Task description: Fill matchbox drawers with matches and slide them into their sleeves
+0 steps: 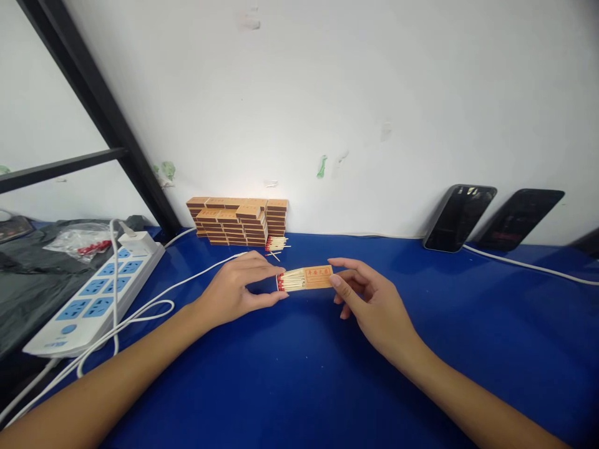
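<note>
A small orange matchbox is held just above the blue table, half slid apart, with red-tipped matches showing in its tray on the left. My left hand pinches the tray end with thumb and fingers. My right hand grips the sleeve end from the right. Behind them, against the white wall, stands a stack of several matchboxes, with a few loose matches lying at its right foot.
A white and blue power strip with a plugged white cable lies at the left. A grey bag with a clear packet sits far left. Two dark phones lean on the wall at right.
</note>
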Motion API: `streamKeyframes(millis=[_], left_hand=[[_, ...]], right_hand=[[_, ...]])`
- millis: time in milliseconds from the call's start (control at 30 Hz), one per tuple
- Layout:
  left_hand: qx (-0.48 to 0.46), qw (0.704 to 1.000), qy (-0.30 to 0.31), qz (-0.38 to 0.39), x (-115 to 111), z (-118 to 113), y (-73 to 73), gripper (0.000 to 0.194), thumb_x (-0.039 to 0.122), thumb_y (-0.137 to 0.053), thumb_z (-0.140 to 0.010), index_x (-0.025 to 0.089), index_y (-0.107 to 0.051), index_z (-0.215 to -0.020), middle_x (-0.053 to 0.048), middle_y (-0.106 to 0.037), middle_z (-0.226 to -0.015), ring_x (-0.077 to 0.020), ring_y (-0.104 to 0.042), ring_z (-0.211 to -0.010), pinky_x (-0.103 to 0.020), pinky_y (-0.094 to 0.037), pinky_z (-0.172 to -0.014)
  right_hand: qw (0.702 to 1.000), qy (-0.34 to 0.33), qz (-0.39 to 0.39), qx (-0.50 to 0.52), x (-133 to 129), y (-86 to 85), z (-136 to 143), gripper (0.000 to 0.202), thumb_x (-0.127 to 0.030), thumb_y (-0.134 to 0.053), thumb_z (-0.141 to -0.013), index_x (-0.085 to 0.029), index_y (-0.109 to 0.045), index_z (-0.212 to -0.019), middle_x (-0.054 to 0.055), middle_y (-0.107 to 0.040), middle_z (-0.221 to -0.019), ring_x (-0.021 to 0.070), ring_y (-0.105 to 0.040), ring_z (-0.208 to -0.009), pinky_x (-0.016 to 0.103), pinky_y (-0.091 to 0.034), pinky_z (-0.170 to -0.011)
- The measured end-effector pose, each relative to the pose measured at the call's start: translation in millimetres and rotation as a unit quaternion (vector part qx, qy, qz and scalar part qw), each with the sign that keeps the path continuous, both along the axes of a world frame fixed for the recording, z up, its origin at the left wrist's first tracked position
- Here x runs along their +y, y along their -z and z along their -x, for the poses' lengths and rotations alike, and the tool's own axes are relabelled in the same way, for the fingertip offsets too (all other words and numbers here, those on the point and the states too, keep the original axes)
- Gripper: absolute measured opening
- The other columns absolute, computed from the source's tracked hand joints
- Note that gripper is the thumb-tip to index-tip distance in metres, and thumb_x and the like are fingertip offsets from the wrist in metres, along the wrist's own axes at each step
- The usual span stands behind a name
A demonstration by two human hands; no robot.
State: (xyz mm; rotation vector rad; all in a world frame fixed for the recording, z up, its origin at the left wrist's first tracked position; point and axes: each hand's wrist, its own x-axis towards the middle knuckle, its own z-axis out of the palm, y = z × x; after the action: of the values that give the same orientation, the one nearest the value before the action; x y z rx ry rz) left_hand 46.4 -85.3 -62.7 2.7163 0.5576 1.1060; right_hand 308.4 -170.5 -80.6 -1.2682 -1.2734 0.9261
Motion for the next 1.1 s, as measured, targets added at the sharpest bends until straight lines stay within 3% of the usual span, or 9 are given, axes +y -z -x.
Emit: streamKeyframes(millis=[200, 467, 833, 1100], left_hand=[[0.017, 0.999, 0.003, 0.038, 1, 0, 4.0, 0.04, 0.036, -0.081, -0.088, 0.021, -0.075, -0.125, -0.01, -0.079, -0.106, -0.0211, -0.072, -0.092, -0.036, -0.06, -0.083], [-0.007, 0.999, -0.025, 0.044, 1, -1, 5.5, 0.038, 0.037, -0.084, -0.085, 0.02, -0.077, -0.118, -0.006, -0.077, -0.091, -0.0173, -0.068, -0.08, -0.031, -0.058, -0.074], [-0.031, 0.993, -0.052, 0.099, -5, -3, 1.5, 0.034, 0.042, -0.085, -0.082, 0.022, -0.08, -0.11, -0.004, -0.077, -0.09, -0.0139, -0.068, -0.075, -0.025, -0.057, -0.069], [-0.022, 0.996, -0.043, 0.076, -4, -2, 2.4, 0.039, 0.038, -0.087, -0.081, 0.021, -0.078, -0.116, -0.003, -0.075, -0.09, -0.0145, -0.066, -0.077, -0.027, -0.055, -0.07]], right_hand=[[1.0, -0.009, 0.007, -0.011, 0, 1.5, 1, 0.056, -0.062, -0.071, -0.088, -0.022, -0.073, -0.128, 0.006, -0.069, -0.09, 0.0166, -0.061, -0.069, 0.025, -0.056, -0.047], [0.999, -0.025, 0.009, -0.019, -1, 0.4, 1, 0.058, -0.064, -0.069, -0.09, -0.02, -0.069, -0.128, 0.006, -0.069, -0.088, 0.016, -0.062, -0.066, 0.025, -0.056, -0.045], [0.999, -0.008, -0.001, -0.036, -5, -6.9, 2, 0.057, -0.067, -0.069, -0.088, -0.02, -0.069, -0.12, 0.006, -0.069, -0.083, 0.0157, -0.061, -0.059, 0.025, -0.054, -0.042], [0.999, -0.017, -0.002, -0.031, -5, -5.4, 2, 0.056, -0.065, -0.068, -0.09, -0.02, -0.069, -0.124, 0.005, -0.068, -0.084, 0.0152, -0.061, -0.061, 0.025, -0.054, -0.043]])
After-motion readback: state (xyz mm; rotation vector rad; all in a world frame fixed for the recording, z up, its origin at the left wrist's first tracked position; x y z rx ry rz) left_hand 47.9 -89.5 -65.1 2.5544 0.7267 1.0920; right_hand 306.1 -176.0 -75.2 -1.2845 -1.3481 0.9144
